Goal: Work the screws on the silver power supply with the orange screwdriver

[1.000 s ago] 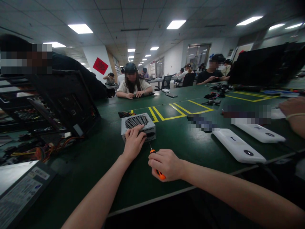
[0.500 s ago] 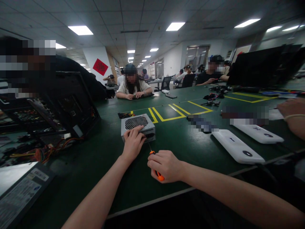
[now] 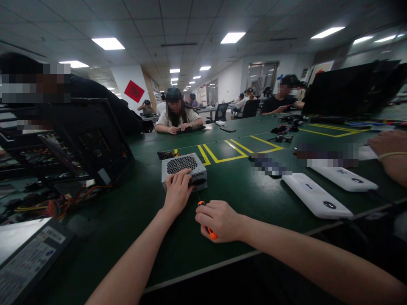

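A grey metal computer power supply (image 3: 203, 174) with a honeycomb grille on top sits on the green table. My left hand (image 3: 176, 190) grips its near side, fingers over the top edge and thumb lower down at the front face. My right hand (image 3: 219, 220) is closed around the handle of an orange and black screwdriver (image 3: 210, 232). The thin shaft slants up and left to the front face of the power supply, beside my left fingertips. Where its tip meets the face is too small and dark to make out.
An open black computer case (image 3: 104, 144) stands left, with loose cables (image 3: 52, 206) before it. Another labelled metal unit (image 3: 28, 254) lies near left. White power banks (image 3: 318, 195) lie right. A co-worker's hand (image 3: 389, 148) rests at far right; another person (image 3: 179, 116) sits opposite.
My right hand and the screwdriver have shifted slightly left. My left fingers have moved a little on the power supply, which stays in place.
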### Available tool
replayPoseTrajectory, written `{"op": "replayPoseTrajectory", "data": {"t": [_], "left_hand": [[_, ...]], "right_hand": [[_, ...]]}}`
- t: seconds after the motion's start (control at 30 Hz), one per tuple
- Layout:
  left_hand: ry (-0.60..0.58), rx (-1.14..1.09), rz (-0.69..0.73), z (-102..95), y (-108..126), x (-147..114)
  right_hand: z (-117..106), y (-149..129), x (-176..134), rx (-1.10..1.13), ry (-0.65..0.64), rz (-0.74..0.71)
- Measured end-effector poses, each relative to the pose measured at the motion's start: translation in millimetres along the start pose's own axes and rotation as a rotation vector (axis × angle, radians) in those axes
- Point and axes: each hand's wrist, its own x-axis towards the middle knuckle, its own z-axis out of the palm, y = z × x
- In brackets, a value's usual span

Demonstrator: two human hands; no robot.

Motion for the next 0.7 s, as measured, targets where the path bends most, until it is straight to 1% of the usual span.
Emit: {"op": "replayPoseTrajectory", "data": {"t": [0.23, 0.7], "left_hand": [[-0.002, 0.008, -0.001, 0.8, -0.8, -0.5], [0.015, 0.004, -0.009, 2.2, 0.3, -0.7]], "right_hand": [[-1.7, -1.2, 2.1, -0.013, -0.073, 0.004], [-4.9, -6.3, 6.5, -0.065, -0.143, 0.005]]}}
